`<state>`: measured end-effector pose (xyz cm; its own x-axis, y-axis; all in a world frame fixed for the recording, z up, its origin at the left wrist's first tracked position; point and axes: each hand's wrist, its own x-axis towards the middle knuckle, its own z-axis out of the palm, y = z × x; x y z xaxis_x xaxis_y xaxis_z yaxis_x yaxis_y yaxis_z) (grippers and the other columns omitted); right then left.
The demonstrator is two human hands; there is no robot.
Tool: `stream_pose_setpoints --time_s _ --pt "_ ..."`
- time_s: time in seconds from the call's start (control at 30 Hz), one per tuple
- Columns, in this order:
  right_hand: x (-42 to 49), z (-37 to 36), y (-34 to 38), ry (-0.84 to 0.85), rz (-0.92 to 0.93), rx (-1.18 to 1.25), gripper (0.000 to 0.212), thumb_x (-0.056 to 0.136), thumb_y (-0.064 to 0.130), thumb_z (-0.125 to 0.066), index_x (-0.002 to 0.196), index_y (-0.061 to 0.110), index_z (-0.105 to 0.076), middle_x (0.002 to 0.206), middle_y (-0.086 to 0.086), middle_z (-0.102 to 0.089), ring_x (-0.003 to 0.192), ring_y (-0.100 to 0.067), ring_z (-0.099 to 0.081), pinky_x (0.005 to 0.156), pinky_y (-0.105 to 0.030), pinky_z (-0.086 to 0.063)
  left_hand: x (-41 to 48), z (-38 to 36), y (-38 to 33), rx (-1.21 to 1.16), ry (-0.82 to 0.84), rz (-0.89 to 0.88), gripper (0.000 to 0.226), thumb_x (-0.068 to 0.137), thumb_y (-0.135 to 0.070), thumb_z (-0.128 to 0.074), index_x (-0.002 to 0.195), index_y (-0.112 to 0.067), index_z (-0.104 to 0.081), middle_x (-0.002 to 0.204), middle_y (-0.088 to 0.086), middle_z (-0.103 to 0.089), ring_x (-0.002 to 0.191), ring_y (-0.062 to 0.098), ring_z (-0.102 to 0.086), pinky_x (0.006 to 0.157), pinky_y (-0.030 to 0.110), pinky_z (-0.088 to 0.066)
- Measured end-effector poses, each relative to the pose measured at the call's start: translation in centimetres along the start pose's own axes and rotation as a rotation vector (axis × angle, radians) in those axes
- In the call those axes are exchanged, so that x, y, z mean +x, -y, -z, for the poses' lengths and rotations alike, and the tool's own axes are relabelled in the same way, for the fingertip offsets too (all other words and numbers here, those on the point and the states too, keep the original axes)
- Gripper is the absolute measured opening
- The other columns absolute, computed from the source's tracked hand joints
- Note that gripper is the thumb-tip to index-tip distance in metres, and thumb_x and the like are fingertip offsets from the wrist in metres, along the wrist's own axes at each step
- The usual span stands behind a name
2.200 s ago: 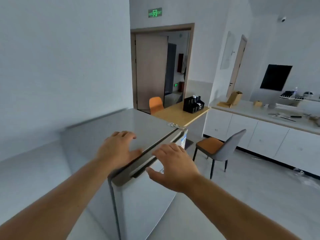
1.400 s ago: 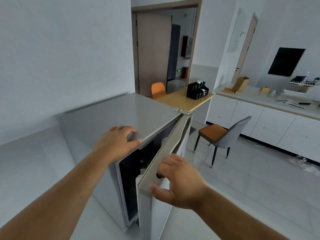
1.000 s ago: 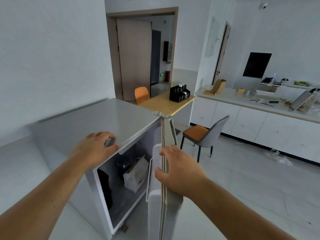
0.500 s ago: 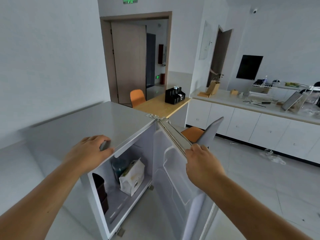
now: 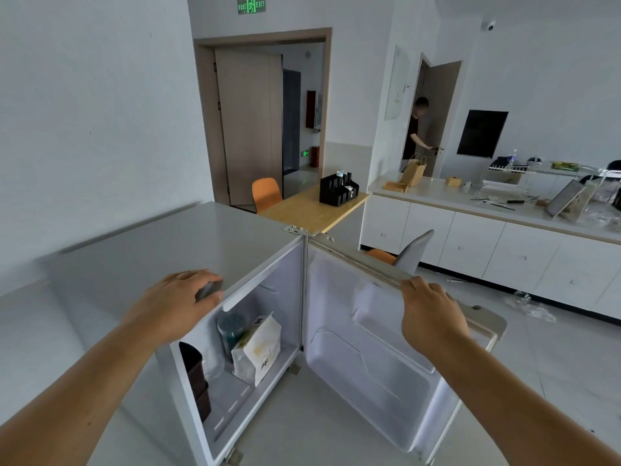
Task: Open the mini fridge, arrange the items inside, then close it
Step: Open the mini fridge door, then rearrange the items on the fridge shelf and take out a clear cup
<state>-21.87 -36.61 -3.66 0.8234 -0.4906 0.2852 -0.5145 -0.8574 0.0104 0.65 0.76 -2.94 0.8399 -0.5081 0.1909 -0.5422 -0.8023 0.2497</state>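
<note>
The grey mini fridge (image 5: 174, 243) stands open below me, its door (image 5: 369, 358) swung wide to the right. My left hand (image 5: 178, 304) lies flat on the front edge of the fridge top. My right hand (image 5: 430, 314) grips the top edge of the door. Inside, a white paper bag (image 5: 258, 351) stands on the shelf with a teal jar (image 5: 230, 327) behind it. A dark brown container (image 5: 196, 371) sits at the left front. The door's inner shelves look bare.
A grey-and-orange chair (image 5: 410, 253) stands just behind the open door. A wooden table (image 5: 309, 210) with a black organiser (image 5: 337, 190) sits beyond the fridge. White counter cabinets (image 5: 487, 243) run along the right. A person (image 5: 416, 129) stands in the far doorway.
The door swung from shut to wide open under my right hand, which moved from the handle recess to the door's top edge. My left hand stayed on the fridge top.
</note>
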Motion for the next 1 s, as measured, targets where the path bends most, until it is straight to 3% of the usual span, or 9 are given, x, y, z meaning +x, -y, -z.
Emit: stream_pose_setpoints --time_s 0.13,0.37,0.53,0.63,0.7,0.77,0.83,0.9,1.0 --pt "1.6 0.3 -1.5 0.02 -0.025 0.066 0.04 0.086 0.0 -0.052 0.121 0.019 -0.061 0.12 -0.002 -0.064 0.105 -0.026 -0.061 0.088 -0.038 -0.053 -0.1 0.2 -0.2 0.001 0.003 -0.003 0.052 0.1 -0.064 -0.043 0.146 -0.041 -0.049 0.159 -0.009 -0.048 0.144 0.023 -0.044 0.112 0.047 -0.043" --pt "2.7 -0.3 -2.7 0.044 -0.033 0.089 0.048 0.087 0.0 -0.051 0.13 0.019 -0.059 0.129 -0.003 -0.061 0.112 -0.028 -0.06 0.097 -0.039 -0.052 -0.2 0.2 -0.1 -0.01 0.005 -0.005 0.052 0.1 -0.063 -0.042 0.146 -0.04 -0.05 0.158 -0.01 -0.05 0.143 0.023 -0.045 0.112 0.048 -0.044" --pt "2.3 -1.2 -2.6 0.061 -0.038 0.025 0.05 0.091 0.01 -0.055 0.14 0.016 -0.052 0.142 -0.004 -0.054 0.129 -0.03 -0.049 0.116 -0.043 -0.038 0.2 0.0 -0.1 0.022 0.007 -0.021 0.049 0.101 -0.06 -0.044 0.145 -0.039 -0.051 0.156 -0.009 -0.051 0.142 0.023 -0.045 0.112 0.046 -0.043" --pt "1.8 -1.4 -1.4 0.022 -0.037 0.001 0.054 0.092 0.022 -0.062 0.144 0.013 -0.047 0.147 -0.008 -0.051 0.141 -0.032 -0.04 0.123 -0.048 -0.029 0.2 0.4 -0.9 0.039 0.021 -0.011 0.044 0.103 -0.05 -0.049 0.143 -0.032 -0.054 0.153 -0.005 -0.054 0.139 0.026 -0.047 0.109 0.046 -0.045" --pt "1.0 -1.7 0.5 -0.083 0.051 0.065 0.055 0.092 0.024 -0.068 0.142 0.011 -0.049 0.146 -0.01 -0.054 0.143 -0.034 -0.041 0.123 -0.051 -0.033 -0.4 0.2 -2.5 0.091 -0.098 -0.136 0.034 0.1 -0.033 -0.061 0.131 -0.021 -0.066 0.141 0.002 -0.063 0.128 0.029 -0.056 0.101 0.047 -0.05" --pt "-0.1 -2.4 3.5 -0.156 0.154 0.241 0.047 0.094 0.027 -0.069 0.137 0.016 -0.055 0.141 -0.006 -0.06 0.136 -0.03 -0.05 0.114 -0.047 -0.043 -1.9 -1.1 -4.8 0.098 -0.265 -0.363 0.019 0.092 -0.024 -0.07 0.109 -0.015 -0.074 0.119 0.003 -0.072 0.108 0.028 -0.066 0.088 0.044 -0.055" --pt "-1.0 -3.6 7.0 -0.095 0.227 0.379 0.032 0.096 0.033 -0.063 0.128 0.025 -0.062 0.13 0.004 -0.065 0.124 -0.019 -0.057 0.101 -0.036 -0.05 -4.0 -3.6 -6.8 -0.023 -0.316 -0.46 0.014 0.09 -0.032 -0.067 0.093 -0.019 -0.072 0.096 -0.004 -0.072 0.085 0.019 -0.065 0.071 0.034 -0.055" --pt "-1.2 -5.8 10.5 0.05 0.243 0.488 0.019 0.094 0.038 -0.058 0.11 0.033 -0.067 0.112 0.013 -0.068 0.107 -0.011 -0.061 0.088 -0.027 -0.051 -5.4 -7.2 -7.6 -0.166 -0.235 -0.322 0.021 0.091 -0.044 -0.06 0.087 -0.025 -0.068 0.082 -0.009 -0.068 0.072 0.013 -0.061 0.059 0.03 -0.051" --pt "-0.2 -10.0 15.3 0.336 0.09 0.711 0.019 0.087 0.042 -0.054 0.087 0.03 -0.068 0.086 0.013 -0.069 0.079 -0.009 -0.063 0.067 -0.029 -0.054 -5.9 -14.0 -6.8 -0.364 -0.011 0.113 0.026 0.094 -0.054 -0.055 0.105 -0.035 -0.067 0.106 -0.015 -0.073 0.094 0.008 -0.067 0.081 0.032 -0.059"
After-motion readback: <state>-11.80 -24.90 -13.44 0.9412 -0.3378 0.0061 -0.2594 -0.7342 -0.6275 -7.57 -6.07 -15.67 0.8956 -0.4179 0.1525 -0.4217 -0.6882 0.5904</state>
